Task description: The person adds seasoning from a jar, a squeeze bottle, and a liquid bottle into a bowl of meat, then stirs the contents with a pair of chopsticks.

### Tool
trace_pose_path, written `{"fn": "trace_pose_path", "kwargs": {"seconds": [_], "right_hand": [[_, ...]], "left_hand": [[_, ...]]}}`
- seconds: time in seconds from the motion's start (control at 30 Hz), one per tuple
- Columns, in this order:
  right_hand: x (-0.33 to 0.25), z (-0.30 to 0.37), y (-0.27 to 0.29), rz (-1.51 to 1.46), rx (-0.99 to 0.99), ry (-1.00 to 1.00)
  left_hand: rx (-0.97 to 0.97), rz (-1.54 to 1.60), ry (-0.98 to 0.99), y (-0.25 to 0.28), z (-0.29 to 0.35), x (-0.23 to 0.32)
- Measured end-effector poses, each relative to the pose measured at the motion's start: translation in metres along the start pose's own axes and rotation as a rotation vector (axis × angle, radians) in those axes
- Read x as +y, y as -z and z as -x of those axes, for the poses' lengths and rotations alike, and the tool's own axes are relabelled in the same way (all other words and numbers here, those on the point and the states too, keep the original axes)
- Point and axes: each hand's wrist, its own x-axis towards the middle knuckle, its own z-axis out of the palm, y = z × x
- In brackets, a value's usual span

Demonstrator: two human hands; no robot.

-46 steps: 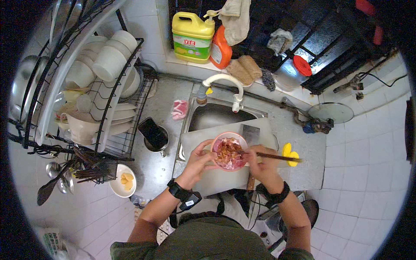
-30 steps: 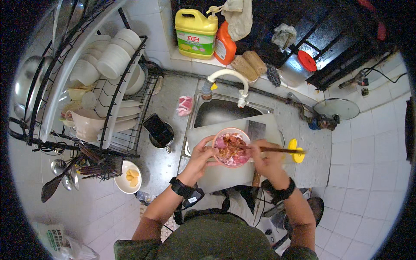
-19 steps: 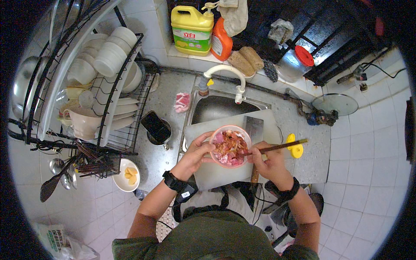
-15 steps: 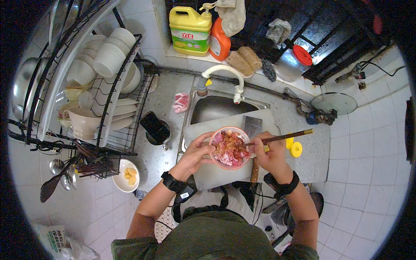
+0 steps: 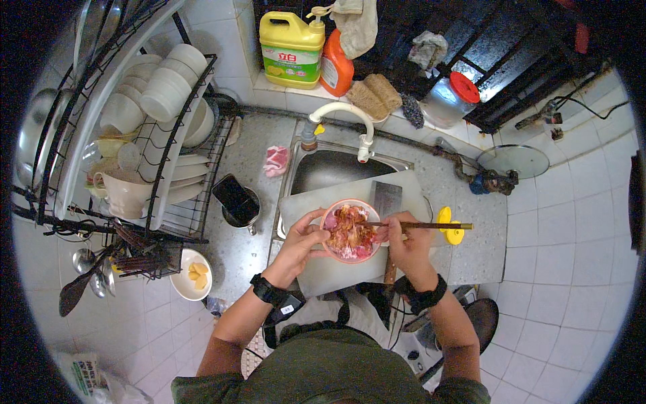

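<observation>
Centrally held: one bowl (image 5: 350, 203) of pink meat (image 5: 350, 232).
Left hand (image 5: 296, 248) grips its side at nine o'clock; right hand (image 5: 412, 246), at three, grips chopsticks (image 5: 437, 225), exact number unclear, tips hard to make out. Beneath lies one board (image 5: 330, 279); at one o'clock, one knife (image 5: 387, 196), its handle partly hidden; toward twelve, one sink (image 5: 336, 170), part-covered, and one tap (image 5: 341, 107).

Yellow jug (image 5: 272, 31), top left of centre: green-and-white label (image 5: 291, 62), bold red characters. Orange bottle (image 5: 340, 59) beside it: pale label, print too small to read. Plastic bag (image 5: 91, 377), lower left: green characters. Black box (image 5: 274, 315), lower centre: white sticker (image 5: 288, 310), marks illegible.
</observation>
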Motion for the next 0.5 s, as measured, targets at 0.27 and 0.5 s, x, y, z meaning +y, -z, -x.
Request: {"fn": "trace_pose_path", "kwargs": {"seconds": [0.27, 0.5], "right_hand": [[-0.024, 0.007, 0.0, -0.026, -0.067, 0.108], [-0.014, 0.002, 0.019, 0.005, 0.037, -0.06]], "left_hand": [[0.029, 0.019, -0.006, 0.001, -0.003, -0.005], [0.039, 0.057, -0.007, 0.002, -0.001, -0.005]]}}
